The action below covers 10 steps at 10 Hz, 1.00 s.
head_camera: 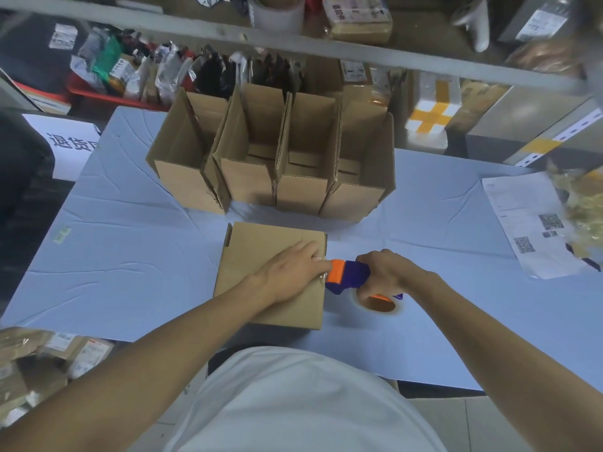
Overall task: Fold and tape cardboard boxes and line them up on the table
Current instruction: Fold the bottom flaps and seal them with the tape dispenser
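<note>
White shirt front [293, 402] lowest in view, two bare forearms reaching forward over a pale blue table covering [130, 249]. Left hand [290, 272] flat on top of a closed brown cardboard box [261, 252], fingers straight, fingertips at the box's right edge. Right hand [388, 272] just beside that edge, fingers curled round a purple and orange tape dispenser [347, 275] — orange end touching the box, brown tape roll [378, 303] below the hand. Printed white paper sheet with QR codes [528, 223] well apart on the right. Farther back, a row of four open-topped brown cardboard boxes [277, 158], side by side and touching. Beyond — shelving crowded with parcels [359, 17], blurred.
</note>
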Motion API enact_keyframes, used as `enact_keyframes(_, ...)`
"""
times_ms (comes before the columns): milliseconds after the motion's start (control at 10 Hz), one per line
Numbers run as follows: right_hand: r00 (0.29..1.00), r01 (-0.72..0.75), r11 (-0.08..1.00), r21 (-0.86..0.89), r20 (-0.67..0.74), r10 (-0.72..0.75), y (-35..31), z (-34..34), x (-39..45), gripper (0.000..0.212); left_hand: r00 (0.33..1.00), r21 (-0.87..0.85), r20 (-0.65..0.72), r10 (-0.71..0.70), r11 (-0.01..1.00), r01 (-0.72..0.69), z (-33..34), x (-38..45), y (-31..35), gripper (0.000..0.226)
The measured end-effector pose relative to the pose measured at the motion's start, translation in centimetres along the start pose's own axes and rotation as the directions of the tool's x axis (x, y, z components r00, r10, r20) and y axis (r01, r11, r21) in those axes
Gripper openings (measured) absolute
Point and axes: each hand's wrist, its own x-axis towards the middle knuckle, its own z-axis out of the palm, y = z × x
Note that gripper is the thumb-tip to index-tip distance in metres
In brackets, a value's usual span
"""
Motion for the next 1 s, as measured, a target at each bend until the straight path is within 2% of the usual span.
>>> enact_keyframes(100, 0.995, -0.066, 0.998, 0.012, 0.078, 0.065, -0.4, -1.0, 0.3, 0.053, 1.000, -0.032, -0.007, -0.019, 0.999, 0.019, -0.1, -0.1, 0.5, 0.028)
enact_keyframes(200, 0.982, -0.130, 0.990, -0.062, 0.128, 0.137, -0.7, -1.7, 0.0, 0.046, 0.998, -0.052, 0.013, -0.056, 0.997, 0.057, -0.3, 0.2, 0.7, 0.024)
enact_keyframes(300, 0.982, -0.161, 0.983, -0.093, 0.089, 0.169, -0.6, -1.3, -0.6, 0.042, 0.996, -0.029, 0.038, -0.083, 0.996, 0.084, -0.3, 0.2, 0.9, 0.022)
enact_keyframes(400, 0.989, -0.129, 0.992, 0.011, -0.067, 0.130, 0.3, -0.7, -2.2, 0.034, 0.981, -0.209, 0.088, -0.176, 0.959, 0.190, -1.7, -0.1, 2.0, 0.013)
enact_keyframes(500, 0.967, -0.041, 0.991, 0.125, -0.246, 0.071, 1.0, 0.1, -4.3, 0.038, 0.994, -0.343, -0.006, -0.113, 0.934, 0.104, -1.9, -0.3, 2.1, 0.031)
enact_keyframes(600, 0.936, 0.042, 0.972, 0.229, -0.350, 0.042, 1.2, 1.0, -6.0, 0.045, 0.915, -0.655, -0.070, -0.397, 0.710, 0.258, -2.1, -0.6, 2.4, 0.031)
enact_keyframes(700, 0.928, 0.118, 0.956, 0.268, -0.374, -0.009, 0.7, 1.4, -7.0, 0.048, 0.905, -0.820, 0.108, -0.413, 0.477, 0.315, -2.2, -0.8, 3.0, 0.021)
enact_keyframes(800, 0.926, 0.172, 0.949, 0.264, -0.373, -0.064, -0.2, 1.5, -7.2, 0.051, 0.931, -0.873, 0.152, -0.333, 0.396, 0.284, -2.7, -0.9, 3.5, 0.018)
enact_keyframes(900, 0.922, 0.207, 0.942, 0.263, -0.375, -0.098, -0.8, 1.5, -7.1, 0.052, 0.923, -0.879, 0.150, -0.354, 0.379, 0.288, -2.9, -1.0, 3.7, 0.015)
enact_keyframes(1000, 0.921, 0.219, 0.939, 0.266, -0.373, -0.109, -1.0, 1.4, -7.1, 0.054, 0.913, -0.863, 0.140, -0.383, 0.404, 0.302, -3.1, -1.3, 3.6, 0.015)
